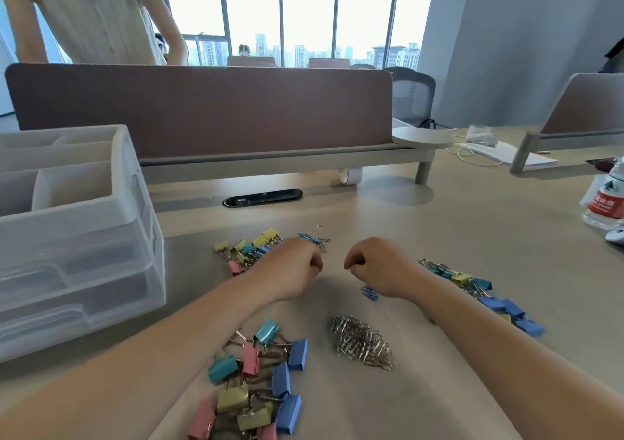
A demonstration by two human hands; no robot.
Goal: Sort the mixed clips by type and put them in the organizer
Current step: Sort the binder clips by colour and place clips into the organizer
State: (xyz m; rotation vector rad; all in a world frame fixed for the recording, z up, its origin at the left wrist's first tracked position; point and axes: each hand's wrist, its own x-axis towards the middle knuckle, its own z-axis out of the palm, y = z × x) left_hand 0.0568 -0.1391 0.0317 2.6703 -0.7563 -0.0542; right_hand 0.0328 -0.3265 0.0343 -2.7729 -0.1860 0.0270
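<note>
I see a beige table [456,237] under everything. Near me lies a pile of binder clips [256,382] in pink, teal, blue and olive-yellow, with silver paper clips [363,341] to its right. A few blue paper clips [369,293] lie further off. The organizer [77,237] at left is frosted translucent white, and the far divider panel [202,108] is dusty mauve-brown. The bottle [606,200] at right wears a red label.

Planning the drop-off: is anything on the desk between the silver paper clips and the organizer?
Yes. The near pile of binder clips and the left forearm lie between the paper clips and the organizer.
</note>
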